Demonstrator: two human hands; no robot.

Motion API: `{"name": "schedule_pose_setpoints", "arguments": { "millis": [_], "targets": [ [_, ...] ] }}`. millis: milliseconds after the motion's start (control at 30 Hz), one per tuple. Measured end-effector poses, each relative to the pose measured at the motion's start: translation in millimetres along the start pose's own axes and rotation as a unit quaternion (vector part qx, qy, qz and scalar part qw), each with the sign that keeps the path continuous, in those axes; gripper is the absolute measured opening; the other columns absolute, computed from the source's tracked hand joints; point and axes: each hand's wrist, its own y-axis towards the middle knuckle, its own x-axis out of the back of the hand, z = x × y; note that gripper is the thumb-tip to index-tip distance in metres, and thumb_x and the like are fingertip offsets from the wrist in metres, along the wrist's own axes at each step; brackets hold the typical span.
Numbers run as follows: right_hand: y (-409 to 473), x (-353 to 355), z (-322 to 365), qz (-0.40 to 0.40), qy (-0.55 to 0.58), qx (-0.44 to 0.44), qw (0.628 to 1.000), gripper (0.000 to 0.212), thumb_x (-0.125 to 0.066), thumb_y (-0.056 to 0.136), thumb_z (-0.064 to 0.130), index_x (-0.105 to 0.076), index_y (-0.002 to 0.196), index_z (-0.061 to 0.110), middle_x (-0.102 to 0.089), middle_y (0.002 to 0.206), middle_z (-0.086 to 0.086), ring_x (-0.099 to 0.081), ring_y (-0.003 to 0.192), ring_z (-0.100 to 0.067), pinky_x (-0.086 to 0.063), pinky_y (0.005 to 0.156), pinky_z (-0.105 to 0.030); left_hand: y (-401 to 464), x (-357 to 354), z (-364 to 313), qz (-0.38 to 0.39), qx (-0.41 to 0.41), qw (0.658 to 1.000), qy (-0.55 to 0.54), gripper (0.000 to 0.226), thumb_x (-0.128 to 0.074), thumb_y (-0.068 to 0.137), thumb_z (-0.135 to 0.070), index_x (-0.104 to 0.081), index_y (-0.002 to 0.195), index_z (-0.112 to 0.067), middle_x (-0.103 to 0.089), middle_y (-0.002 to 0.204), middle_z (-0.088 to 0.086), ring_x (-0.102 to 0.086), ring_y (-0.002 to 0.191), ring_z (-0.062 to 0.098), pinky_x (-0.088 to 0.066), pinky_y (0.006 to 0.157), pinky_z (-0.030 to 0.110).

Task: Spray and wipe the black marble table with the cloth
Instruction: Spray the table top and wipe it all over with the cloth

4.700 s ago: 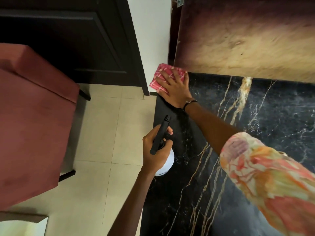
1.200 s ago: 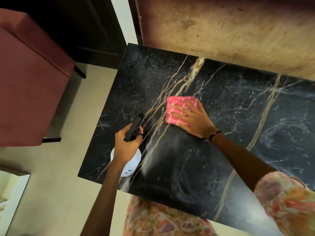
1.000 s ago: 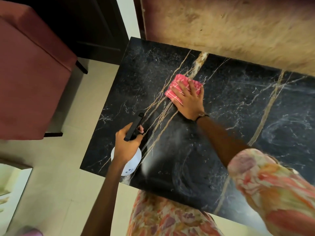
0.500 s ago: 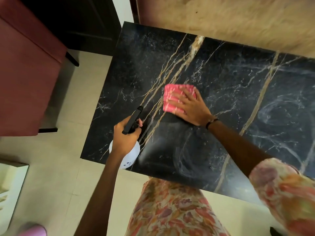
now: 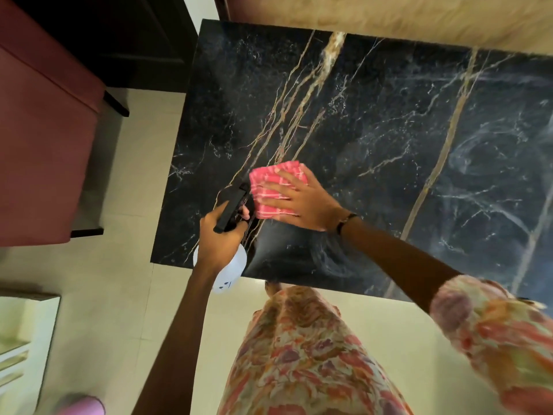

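The black marble table (image 5: 389,121) with gold and white veins fills the upper right. A folded pink checked cloth (image 5: 270,187) lies flat on it near the front left part. My right hand (image 5: 302,202) presses on the cloth with spread fingers. Just left of it, my left hand (image 5: 220,238) grips a white spray bottle (image 5: 232,272) with a black trigger head (image 5: 232,209), held over the table's front left corner. A damp smear shows on the marble below the cloth.
A dark red upholstered seat (image 5: 42,139) stands on the tiled floor (image 5: 119,280) to the left. A dark cabinet (image 5: 119,37) is at the top left, a tan wall panel (image 5: 389,16) behind the table. A white shelf unit (image 5: 21,339) sits bottom left.
My right hand has slid the cloth toward me and to the left, close to the spray bottle. The left hand has kept the bottle at the front left corner.
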Motion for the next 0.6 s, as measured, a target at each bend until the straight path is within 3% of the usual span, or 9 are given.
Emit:
{"name": "schedule_pose_setpoints", "arguments": {
  "millis": [133, 200, 300, 400, 500, 600],
  "targets": [
    [-35, 5, -51, 0.031, 0.001, -0.104, 0.994, 0.061, -0.006, 0.094, 0.065, -0.026, 0.146, 0.041, -0.027, 0.157, 0.001, -0.013, 0.147, -0.032, -0.009, 0.111, -0.068, -12, 1, 0, -0.003, 0.013, 1.000, -0.013, 0.034, -0.060, 0.086, -0.001, -0.059, 0.074, -0.033, -0.063, 0.066, -0.015, -0.061, 0.070, 0.006, -0.049, 0.082, 0.034],
    [-19, 11, -55, 0.036, 0.026, -0.190, 0.981, 0.066, 0.000, 0.092, 0.067, -0.027, 0.146, 0.041, -0.025, 0.158, 0.001, -0.012, 0.147, -0.033, -0.009, 0.109, -0.071, -16, 1, 1, 0.001, 0.011, 1.000, -0.012, 0.033, -0.060, 0.086, -0.001, -0.060, 0.074, -0.032, -0.063, 0.069, -0.012, -0.061, 0.070, 0.007, -0.049, 0.079, 0.033],
    [21, 15, -25, 0.009, 0.041, -0.276, 0.960, 0.061, -0.012, 0.093, 0.065, -0.026, 0.147, 0.040, -0.020, 0.159, 0.002, -0.006, 0.147, -0.036, 0.002, 0.107, -0.073, -18, 3, 6, 0.010, -0.003, 1.000, -0.009, 0.033, -0.059, 0.086, 0.002, -0.061, 0.074, -0.030, -0.062, 0.072, -0.007, -0.061, 0.064, 0.005, -0.049, 0.065, 0.019],
    [43, 9, 17, 0.022, 0.031, -0.221, 0.975, 0.057, -0.023, 0.095, 0.060, -0.023, 0.148, 0.039, -0.016, 0.160, 0.002, -0.004, 0.146, -0.037, 0.004, 0.107, -0.074, -20, 5, 11, 0.018, -0.023, 1.000, 0.004, 0.035, -0.058, 0.084, 0.006, -0.063, 0.073, -0.027, -0.062, 0.061, -0.011, -0.059, 0.055, -0.003, -0.046, 0.055, 0.010],
    [19, 2, 50, 0.020, 0.031, -0.122, 0.992, 0.054, -0.021, 0.096, 0.058, -0.034, 0.144, 0.038, -0.026, 0.157, 0.000, -0.013, 0.145, -0.038, -0.004, 0.109, -0.072, -24, 6, 16, 0.027, -0.023, 0.999, 0.003, 0.030, -0.057, 0.082, 0.008, -0.063, 0.075, -0.020, -0.059, 0.052, -0.012, -0.053, 0.048, -0.002, -0.041, 0.051, 0.008],
    [-35, -8, 50, 0.021, 0.001, -0.057, 0.998, 0.052, -0.025, 0.096, 0.059, -0.035, 0.143, 0.039, -0.034, 0.154, -0.001, -0.022, 0.144, -0.036, -0.008, 0.111, -0.068, -31, 8, 21, 0.034, -0.017, 0.999, -0.010, 0.029, -0.059, 0.082, 0.007, -0.065, 0.078, -0.021, -0.064, 0.066, -0.009, -0.058, 0.056, 0.000, -0.044, 0.057, 0.010]
  ]
}}
